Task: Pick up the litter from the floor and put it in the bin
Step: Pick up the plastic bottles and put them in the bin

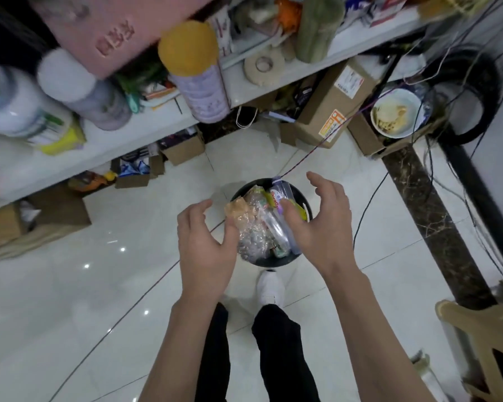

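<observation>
- Head camera looks straight down on the litter (256, 227): it is heaped in the round black bin (269, 263), which stands on the floor (114, 285) just beyond a white shoe (270, 288).
- The heap is clear plastic bottles (276, 227) towards the right and crinkly film wrappers (238, 211) towards the left, piled above the rim.
- I judge all of it light. The bottles look springy and slick, the film soft, and the top pieces would likely slide off if nudged.
- I would take a bottle round its middle and bunch film in the fingers.
- My left hand (206, 242) hovers at the bin's left edge, fingers spread and loosely bent, holding nothing. I cannot tell whether its thumb touches the wrapper.
- My right hand (320, 227) hovers over the right side, equally spread, with nothing in it.
- A thin cable (366, 210) runs right of the bin.
- A cluttered shelf (157, 132) and cardboard boxes (331, 105) lie on the far side.
</observation>
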`<move>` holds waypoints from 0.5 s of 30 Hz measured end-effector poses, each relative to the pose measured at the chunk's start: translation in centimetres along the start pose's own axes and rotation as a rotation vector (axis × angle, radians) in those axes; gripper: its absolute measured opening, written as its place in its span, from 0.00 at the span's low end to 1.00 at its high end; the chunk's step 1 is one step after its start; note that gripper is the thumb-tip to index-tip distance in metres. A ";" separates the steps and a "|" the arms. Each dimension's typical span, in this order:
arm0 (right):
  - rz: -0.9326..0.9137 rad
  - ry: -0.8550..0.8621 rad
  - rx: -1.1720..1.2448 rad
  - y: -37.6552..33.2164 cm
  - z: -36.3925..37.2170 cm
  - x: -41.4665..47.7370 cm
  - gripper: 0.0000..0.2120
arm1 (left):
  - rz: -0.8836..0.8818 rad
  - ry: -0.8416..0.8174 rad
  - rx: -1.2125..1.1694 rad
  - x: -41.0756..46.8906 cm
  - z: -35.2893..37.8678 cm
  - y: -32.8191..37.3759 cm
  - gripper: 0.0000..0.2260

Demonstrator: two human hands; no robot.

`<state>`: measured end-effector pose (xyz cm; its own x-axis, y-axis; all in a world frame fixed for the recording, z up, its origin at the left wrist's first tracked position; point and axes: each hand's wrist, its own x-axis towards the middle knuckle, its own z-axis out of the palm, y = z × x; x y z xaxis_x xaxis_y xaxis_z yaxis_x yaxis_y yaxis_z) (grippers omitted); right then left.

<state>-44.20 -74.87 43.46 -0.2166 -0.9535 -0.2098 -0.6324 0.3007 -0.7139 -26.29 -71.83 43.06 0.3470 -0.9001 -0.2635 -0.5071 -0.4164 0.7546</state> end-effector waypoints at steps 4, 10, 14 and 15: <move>-0.042 0.016 0.102 -7.1 -4.8 -3.0 0.26 | 0.003 0.036 -0.041 -3.1 -6.9 6.2 0.18; -0.186 -0.035 0.204 -16.9 -10.8 -8.5 0.23 | 0.042 0.134 -0.072 -9.1 -17.0 13.4 0.14; -0.289 -0.088 0.220 -22.1 -12.8 -12.0 0.23 | 0.043 0.209 -0.116 -13.6 -23.0 15.3 0.13; -0.310 -0.119 0.226 -23.3 -12.9 -12.8 0.23 | 0.038 0.235 -0.132 -14.6 -24.4 15.4 0.13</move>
<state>-36.27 -69.39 71.39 0.0553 -0.9981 -0.0279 -0.4716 -0.0015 -0.8818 -19.96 -61.97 73.21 0.5114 -0.8537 -0.0981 -0.4213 -0.3486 0.8372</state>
